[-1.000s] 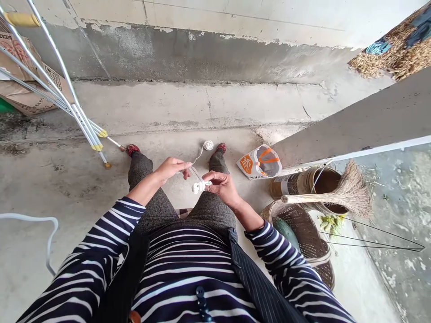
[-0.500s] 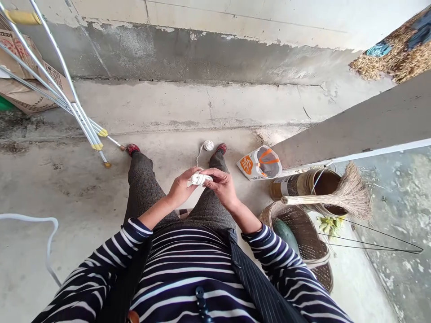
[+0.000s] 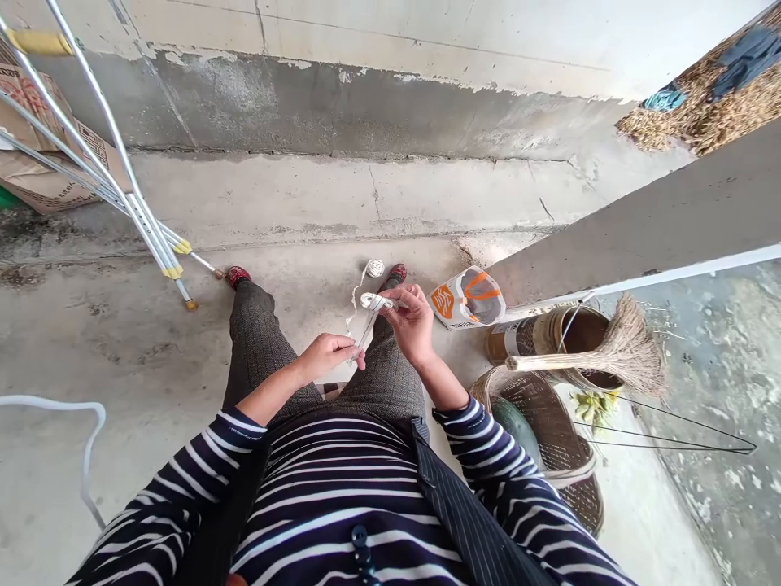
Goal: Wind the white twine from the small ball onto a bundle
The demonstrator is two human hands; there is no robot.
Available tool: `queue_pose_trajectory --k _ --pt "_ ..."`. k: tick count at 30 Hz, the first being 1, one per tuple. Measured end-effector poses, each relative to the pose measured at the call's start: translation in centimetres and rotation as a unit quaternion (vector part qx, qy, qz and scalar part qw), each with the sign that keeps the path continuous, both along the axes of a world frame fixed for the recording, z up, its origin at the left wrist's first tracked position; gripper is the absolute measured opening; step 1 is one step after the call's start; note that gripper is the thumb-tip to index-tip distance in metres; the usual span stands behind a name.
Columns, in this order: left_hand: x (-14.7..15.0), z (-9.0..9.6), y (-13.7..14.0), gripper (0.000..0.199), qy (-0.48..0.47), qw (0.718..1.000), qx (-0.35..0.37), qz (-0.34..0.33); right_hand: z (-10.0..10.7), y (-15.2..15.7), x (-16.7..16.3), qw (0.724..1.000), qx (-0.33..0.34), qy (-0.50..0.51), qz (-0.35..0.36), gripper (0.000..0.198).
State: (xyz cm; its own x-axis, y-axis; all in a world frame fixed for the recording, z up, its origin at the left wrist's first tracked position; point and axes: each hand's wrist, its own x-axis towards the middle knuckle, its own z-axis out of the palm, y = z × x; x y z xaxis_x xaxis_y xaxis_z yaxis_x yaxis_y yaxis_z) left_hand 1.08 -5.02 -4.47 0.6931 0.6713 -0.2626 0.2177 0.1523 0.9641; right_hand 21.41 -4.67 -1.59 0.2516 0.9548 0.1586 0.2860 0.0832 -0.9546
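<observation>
In my right hand [image 3: 410, 320] is a small wound bundle of white yarn [image 3: 376, 302], pinched between thumb and fingers over my right knee. My left hand [image 3: 333, 356], lower and to the left, pinches a strand of the white yarn that stretches up to the bundle. Another loose strand runs from near my left fingers up to a ball of white yarn [image 3: 374, 268], which lies on the floor beside my right shoe [image 3: 398, 272]. Whether any tool is inside the bundle is too small to tell.
Crutches [image 3: 146, 220] lean at the left near cardboard boxes [image 3: 91, 150]. To the right stand a paper bag [image 3: 448, 301], a bucket [image 3: 537, 338] with a broom [image 3: 634, 346] across it, and a basket [image 3: 549, 411] holding a dark green melon [image 3: 516, 427]. A white hose [image 3: 91, 423] lies left.
My hands, together on the yarn bundle before, have moved apart. The right rose with the bundle; the left dropped toward my lap, drawing a strand between them.
</observation>
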Motion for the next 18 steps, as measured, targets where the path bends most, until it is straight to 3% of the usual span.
queue_pose_trajectory --k 2,4,9,14,18 --pt "-0.6 1.5 -0.2 0.044 -0.016 0.999 -0.035 -0.036 -1.2 0.5 0.5 0.995 0.015 -0.098 -0.011 0.007" --pt "-1.0 2.9 -0.1 0.042 -0.035 0.997 -0.058 -0.043 -2.6 0.6 0.8 0.985 0.011 -0.170 0.020 0.012" --pt "-1.5 4.5 1.6 0.037 -0.076 0.995 -0.058 0.031 -5.2 -1.0 0.4 0.960 -0.005 -0.251 0.123 0.022" --pt "-2.0 4.1 5.2 0.032 -0.037 0.992 -0.075 0.090 -4.3 -2.4 1.3 0.966 -0.028 -0.127 0.222 0.020" --pt "-1.4 2.6 7.4 0.028 0.072 0.993 -0.063 0.072 -2.8 -2.1 2.7 0.954 -0.117 0.022 0.274 0.010"
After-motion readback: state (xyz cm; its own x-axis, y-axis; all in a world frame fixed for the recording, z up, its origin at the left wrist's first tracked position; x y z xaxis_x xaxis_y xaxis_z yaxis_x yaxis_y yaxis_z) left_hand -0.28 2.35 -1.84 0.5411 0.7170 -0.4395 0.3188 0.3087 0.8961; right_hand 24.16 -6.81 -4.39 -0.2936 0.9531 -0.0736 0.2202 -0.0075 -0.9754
